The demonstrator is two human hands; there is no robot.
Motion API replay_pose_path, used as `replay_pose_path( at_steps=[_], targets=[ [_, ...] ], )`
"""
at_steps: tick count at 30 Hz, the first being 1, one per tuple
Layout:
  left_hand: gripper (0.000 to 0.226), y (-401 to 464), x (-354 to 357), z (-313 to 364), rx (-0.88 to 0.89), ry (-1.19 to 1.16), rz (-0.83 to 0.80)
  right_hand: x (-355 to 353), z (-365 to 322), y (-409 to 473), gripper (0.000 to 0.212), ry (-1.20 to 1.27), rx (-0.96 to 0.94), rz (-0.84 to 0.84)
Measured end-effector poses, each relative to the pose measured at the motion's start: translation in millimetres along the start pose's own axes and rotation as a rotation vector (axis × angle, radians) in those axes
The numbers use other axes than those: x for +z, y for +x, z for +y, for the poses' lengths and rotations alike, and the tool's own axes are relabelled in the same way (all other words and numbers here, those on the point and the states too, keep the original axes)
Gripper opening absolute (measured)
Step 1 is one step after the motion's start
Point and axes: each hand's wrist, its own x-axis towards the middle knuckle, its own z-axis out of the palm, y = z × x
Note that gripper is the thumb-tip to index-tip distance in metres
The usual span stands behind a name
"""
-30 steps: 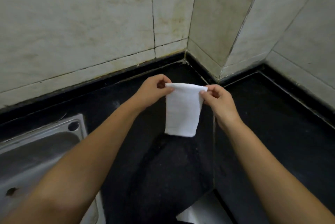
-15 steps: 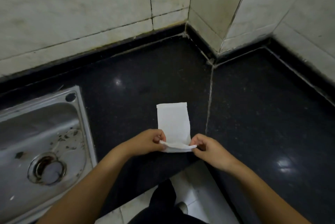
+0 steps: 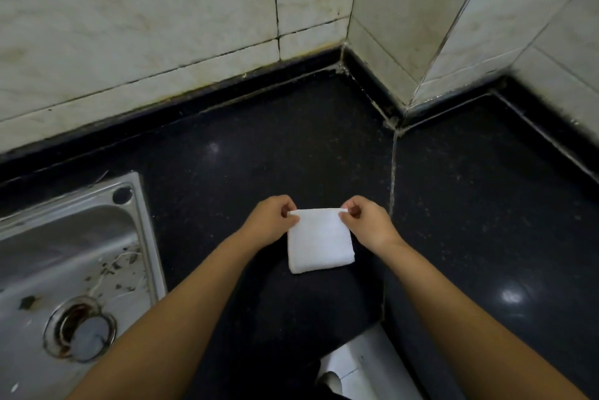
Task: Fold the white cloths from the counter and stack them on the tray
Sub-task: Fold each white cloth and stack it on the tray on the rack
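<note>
A small white cloth (image 3: 319,242) lies folded into a near square on the black counter (image 3: 470,221), close to its front edge. My left hand (image 3: 270,221) pinches the cloth's far left corner. My right hand (image 3: 368,224) pinches the far right corner. Both hands hold the top layer's far edge just above the counter. No tray and no other cloths are in view.
A steel sink (image 3: 64,270) with a drain (image 3: 81,330) and scattered debris fills the left side. Tiled walls (image 3: 162,27) enclose the counter at the back, with a jutting corner (image 3: 405,101) at the right. Pale floor (image 3: 366,364) shows below the counter edge.
The cloth hung in the air between my hands, then was laid on the counter. My hands have carried its near edge forward over the far edge, halving its length.
</note>
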Motion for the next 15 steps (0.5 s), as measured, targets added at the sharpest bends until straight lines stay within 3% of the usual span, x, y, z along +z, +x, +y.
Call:
replay_pose_path(
  at_steps=[4, 8, 15],
  targets=[
    [0.004, 10, 7, -6, 0.072, 0.137, 0.038, 11, 0, 11, 0.011, -0.161, 0.035, 0.051],
    [0.031, 17, 9, -8, 0.196, 0.31, -0.011, 15, 1, 14, 0.023, -0.231, 0.032, 0.073],
    [0.043, 20, 25, 21, 0.329, 0.583, -0.094, 0, 12, -2, 0.032, -0.135, 0.124, 0.088]
  ],
)
